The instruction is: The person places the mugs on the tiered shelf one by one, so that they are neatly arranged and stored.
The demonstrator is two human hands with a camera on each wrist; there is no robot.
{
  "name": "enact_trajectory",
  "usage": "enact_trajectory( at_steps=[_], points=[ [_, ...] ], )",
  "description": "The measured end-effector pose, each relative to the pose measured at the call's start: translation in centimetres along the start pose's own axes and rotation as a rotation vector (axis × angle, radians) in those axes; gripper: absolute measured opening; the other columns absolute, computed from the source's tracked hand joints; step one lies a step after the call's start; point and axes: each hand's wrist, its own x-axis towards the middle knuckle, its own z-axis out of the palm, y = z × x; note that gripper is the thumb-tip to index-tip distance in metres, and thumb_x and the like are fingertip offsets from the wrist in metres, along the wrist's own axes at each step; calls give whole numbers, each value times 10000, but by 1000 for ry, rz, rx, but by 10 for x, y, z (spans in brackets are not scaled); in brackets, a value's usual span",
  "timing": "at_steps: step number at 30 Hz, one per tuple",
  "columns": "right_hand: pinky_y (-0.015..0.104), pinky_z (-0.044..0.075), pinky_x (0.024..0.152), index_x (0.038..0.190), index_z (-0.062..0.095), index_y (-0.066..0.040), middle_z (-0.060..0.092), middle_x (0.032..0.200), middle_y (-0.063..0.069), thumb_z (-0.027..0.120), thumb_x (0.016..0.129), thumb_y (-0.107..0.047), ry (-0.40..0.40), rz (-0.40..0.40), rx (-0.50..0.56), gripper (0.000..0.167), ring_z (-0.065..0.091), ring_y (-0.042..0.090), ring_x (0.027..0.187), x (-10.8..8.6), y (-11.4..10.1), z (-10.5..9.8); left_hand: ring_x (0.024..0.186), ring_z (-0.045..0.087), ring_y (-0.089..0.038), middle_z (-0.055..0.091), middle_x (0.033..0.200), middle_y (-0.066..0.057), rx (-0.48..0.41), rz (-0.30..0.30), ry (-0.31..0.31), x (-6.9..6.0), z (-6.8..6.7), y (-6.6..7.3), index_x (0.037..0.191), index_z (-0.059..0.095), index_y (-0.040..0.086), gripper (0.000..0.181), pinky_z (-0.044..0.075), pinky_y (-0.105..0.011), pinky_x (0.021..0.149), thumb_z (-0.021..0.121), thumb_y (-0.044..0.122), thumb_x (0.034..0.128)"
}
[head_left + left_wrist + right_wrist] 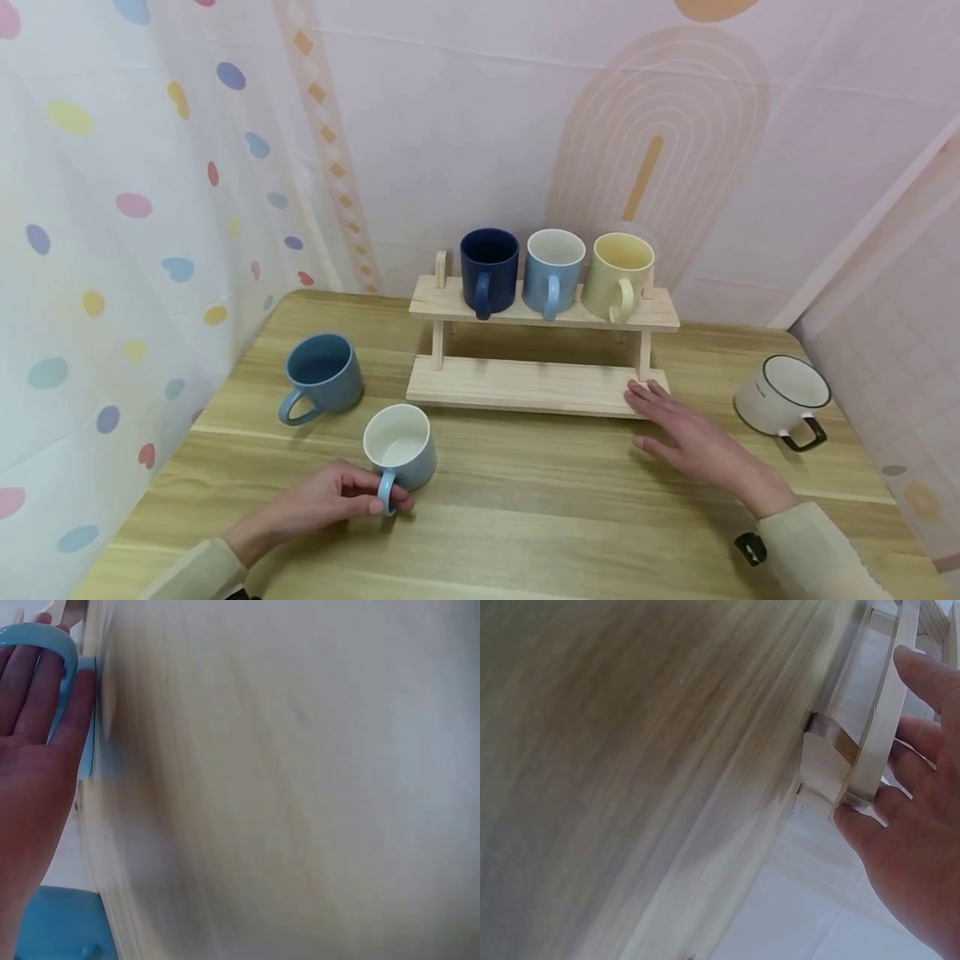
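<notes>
In the head view my left hand (330,504) is at the handle of a light blue mug (411,454) with a white inside. The thumb lies on the near side of the handle, with fingers passing behind it. The left wrist view shows those fingers within the handle loop (46,634). My right hand (693,442) rests on the right end of the lower shelf (517,385) of a wooden two-tier rack, fingers spread. In the right wrist view its fingertips touch the shelf's edge (881,724).
The upper shelf (427,302) carries a navy mug (489,275), another light blue mug (551,279) and a yellow mug (609,287). A darker blue mug (333,383) stands at the left. A white mug (768,404) with black rim and handle stands at the right. Curtains hang behind the table.
</notes>
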Motion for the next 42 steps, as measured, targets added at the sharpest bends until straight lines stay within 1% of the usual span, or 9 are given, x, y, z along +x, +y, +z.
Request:
enact_trajectory(
  at_steps=[5, 12, 16, 19, 23, 28, 31, 34, 42],
  points=[
    [634, 316, 1150, 1562, 445, -40, 350, 1651, 151, 694, 1009, -311, -5, 3, 3, 665, 287, 435, 1512, 0, -1, 0, 1084, 725, -165, 718, 1117, -294, -52, 6, 33, 0, 4, -3, 1152, 699, -84, 207, 548, -264, 968, 530, -14, 1057],
    [621, 316, 1155, 1566, 442, -48, 345, 1657, 139, 693, 1010, -310, -9, 10, -2, 663, 279, 421, 1520, -1, -1, -2, 1045, 705, -128, 746, 1042, -238, 79, 19, 127, -1, 6, 1, 1110, 724, -1, 209, 541, -240, 943, 520, 12, 1069],
    [602, 315, 1164, 1564, 445, -47, 347, 1656, 137, 700, 1005, -299, -5, 4, -7, 664, 284, 416, 1519, -1, -1, -1, 1051, 704, -133, 746, 1018, -239, 106, 37, 160, 1, 10, 6, 1103, 729, 4, 204, 529, -229, 953, 530, 17, 1064],
    [586, 317, 1167, 1563, 449, -51, 354, 1653, 134, 705, 1001, -297, 7, -3, -9, 665, 292, 413, 1517, -1, -1, 0, 1042, 713, -136, 747, 1005, -239, 118, 72, 179, 4, 15, 9, 1102, 727, -16, 192, 537, -233, 948, 541, -2, 1052],
    [591, 325, 1159, 1559, 456, -52, 368, 1645, 141, 706, 1001, -290, 28, -21, -6, 655, 303, 424, 1509, -2, -1, -1, 1016, 727, -134, 749, 997, -240, 119, 114, 208, 9, 23, 15, 1100, 726, -24, 184, 551, -243, 936, 553, -24, 1040],
    [617, 330, 1143, 1552, 465, -45, 379, 1637, 148, 712, 997, -279, 33, -27, -7, 650, 314, 435, 1500, -1, -2, -2, 993, 728, -121, 759, 991, -213, 120, 140, 236, 15, 33, 24, 1088, 735, -8, 179, 566, -249, 905, 566, -31, 1032],
    [629, 332, 1136, 1550, 466, -40, 381, 1635, 153, 715, 995, -274, 27, -25, -8, 651, 318, 439, 1497, -1, -3, -2, 995, 723, -119, 765, 989, -193, 134, 141, 248, 20, 38, 30, 1079, 741, 10, 173, 574, -262, 890, 578, -20, 1030],
    [629, 326, 1142, 1553, 461, -41, 373, 1639, 151, 717, 994, -271, 21, -14, -3, 656, 308, 435, 1503, -1, -3, -2, 1007, 716, -120, 769, 993, -178, 144, 124, 262, 25, 45, 37, 1078, 746, 21, 164, 576, -271, 888, 589, 6, 1032],
    [604, 330, 1149, 1552, 464, -43, 376, 1639, 148, 704, 1003, -285, 30, -22, 6, 646, 309, 430, 1504, -1, -1, 0, 982, 742, -157, 781, 977, -132, 127, 105, 323, 44, 64, 53, 1082, 739, -33, 159, 579, -281, 898, 608, 45, 1036]
  ],
)
